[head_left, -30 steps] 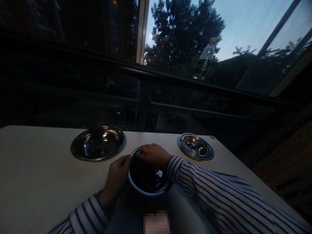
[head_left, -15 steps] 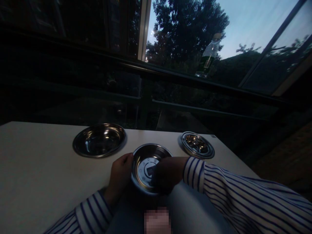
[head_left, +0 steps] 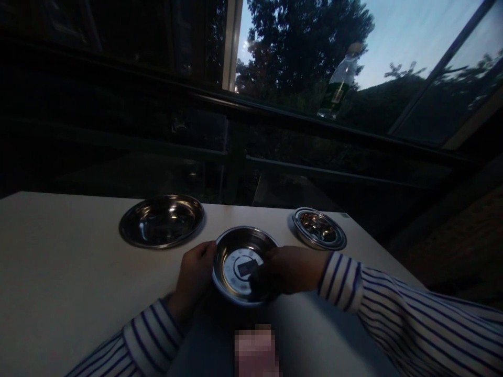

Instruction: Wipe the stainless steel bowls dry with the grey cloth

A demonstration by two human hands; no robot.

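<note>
A round stainless steel bowl (head_left: 231, 262) is held tilted toward me at the near edge of the table. On its bright inner bottom is a dark rectangular patch (head_left: 247, 267) with a ring of small marks around it. My left hand (head_left: 196, 275) is closed on the bowl's left rim. My right hand (head_left: 285, 269) reaches over the right rim with its fingers curled down into the bowl. Something dark shows under those fingers, too dim to name.
On the white table (head_left: 78, 272), a wide steel dish (head_left: 161, 222) lies at the back left. A smaller steel dish or lid (head_left: 319, 229) lies at the back right. Beyond the table, a plastic bottle (head_left: 340, 84) stands on the window ledge.
My right hand has moved right, from over the bowl's inside toward its right rim, so more of the dark rectangular patch shows. My left hand keeps its hold on the rim.
</note>
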